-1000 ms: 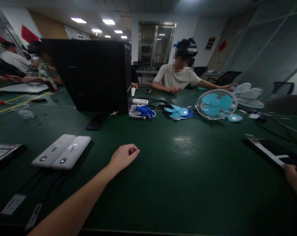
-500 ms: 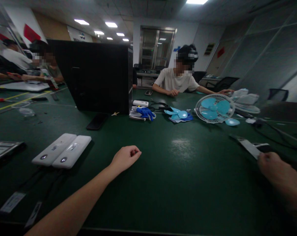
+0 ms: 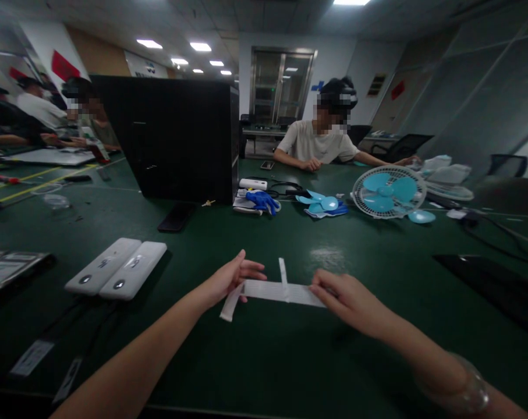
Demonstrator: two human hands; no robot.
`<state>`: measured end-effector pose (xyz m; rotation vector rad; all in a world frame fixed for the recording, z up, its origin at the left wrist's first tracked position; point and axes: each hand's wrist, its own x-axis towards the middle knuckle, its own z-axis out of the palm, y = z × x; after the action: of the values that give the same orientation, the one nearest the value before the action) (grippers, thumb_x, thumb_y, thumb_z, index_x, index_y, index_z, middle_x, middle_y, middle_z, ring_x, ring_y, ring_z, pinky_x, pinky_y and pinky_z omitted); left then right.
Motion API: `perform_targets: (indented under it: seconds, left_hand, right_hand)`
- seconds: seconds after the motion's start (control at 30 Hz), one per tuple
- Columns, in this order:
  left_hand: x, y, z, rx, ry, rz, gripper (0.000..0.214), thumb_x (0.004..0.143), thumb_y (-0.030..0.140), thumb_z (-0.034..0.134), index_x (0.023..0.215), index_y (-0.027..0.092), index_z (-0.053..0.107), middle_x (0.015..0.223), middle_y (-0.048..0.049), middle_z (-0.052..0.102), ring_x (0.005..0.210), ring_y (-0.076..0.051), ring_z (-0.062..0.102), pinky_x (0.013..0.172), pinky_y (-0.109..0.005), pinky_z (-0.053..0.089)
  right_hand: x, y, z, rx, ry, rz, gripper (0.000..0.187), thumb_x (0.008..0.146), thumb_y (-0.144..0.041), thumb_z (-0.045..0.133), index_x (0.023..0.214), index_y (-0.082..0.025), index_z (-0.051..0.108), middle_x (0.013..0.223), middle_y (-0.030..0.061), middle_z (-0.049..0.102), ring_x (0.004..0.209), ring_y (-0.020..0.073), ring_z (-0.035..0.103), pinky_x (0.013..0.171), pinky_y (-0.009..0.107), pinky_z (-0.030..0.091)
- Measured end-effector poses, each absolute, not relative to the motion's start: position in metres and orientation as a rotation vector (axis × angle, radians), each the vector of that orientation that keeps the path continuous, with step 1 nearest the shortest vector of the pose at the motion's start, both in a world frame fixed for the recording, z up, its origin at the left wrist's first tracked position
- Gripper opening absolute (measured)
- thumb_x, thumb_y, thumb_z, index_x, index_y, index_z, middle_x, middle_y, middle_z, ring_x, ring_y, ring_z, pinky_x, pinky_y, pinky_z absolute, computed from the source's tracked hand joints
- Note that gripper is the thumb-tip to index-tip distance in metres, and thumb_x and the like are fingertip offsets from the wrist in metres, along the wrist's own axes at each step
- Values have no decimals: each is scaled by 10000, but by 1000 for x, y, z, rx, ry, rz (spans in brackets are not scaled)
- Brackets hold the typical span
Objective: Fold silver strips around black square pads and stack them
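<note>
A white strap is stretched level above the green table. A narrow white piece sticks up from its middle, and a loose end hangs from its left side. My right hand pinches the strap's right end between thumb and fingers. At the left end is my left hand, its thumb raised and fingers stretched apart. Its fingers overlap the strap there, but I see no firm grip.
Two white power banks lie at the left, by a black phone. Behind stand a large black case, blue gloves, blue fan blades and a fan. A black pouch lies at right. A co-worker sits opposite.
My right hand has come from the far right to the middle with the white strap, away from the black pouch. My left hand has opened from a loose curl beside it.
</note>
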<state>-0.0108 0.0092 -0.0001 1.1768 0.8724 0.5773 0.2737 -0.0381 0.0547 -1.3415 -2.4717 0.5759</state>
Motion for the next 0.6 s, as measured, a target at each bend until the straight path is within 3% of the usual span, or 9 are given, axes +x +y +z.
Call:
perform_targets:
  seconds: [0.1,0.23,0.4,0.5,0.6]
  left_hand:
    - [-11,3,4,1300,817,293,611,899,662,317,1142,192,623,1054,-100,694,742,-165,658,534,-242,435]
    - [-7,-3,3,1497,844,106,350,853,454,586,1068,184,641,937,-50,713,639,-116,633,498,-207,390]
    - [-5,-3,-1,1520,858,105,264,886,359,544,1049,172,636,906,-51,710,633,-113,634,495,-206,406]
    - [-7,-3,1,1517,862,110,262,885,350,545,1050,167,634,921,-54,707,649,-121,636,509,-217,423]
    - [-7,-3,4,1511,872,106,262,883,349,549,1052,167,632,923,-53,704,661,-127,639,521,-226,433]
  right_hand:
    - [261,-43,40,-1427,-2557,503,313,969,-456,355,920,-222,557,757,8,601,636,133,541,571,269,372]
    - [260,-46,22,-1516,-2593,494,313,967,-463,361,932,-236,574,769,6,616,655,151,564,588,290,392]
    - [279,-43,20,-1470,-2593,488,342,963,-490,355,1076,-269,590,994,28,635,864,186,602,732,349,477]
    - [322,-22,21,-1580,-2460,281,403,942,-506,380,1218,-269,552,1199,65,576,1074,248,547,890,428,453]
    - [390,6,21,-1853,-2213,36,459,917,-497,388,1258,-222,523,1294,105,516,1147,278,505,954,411,417]
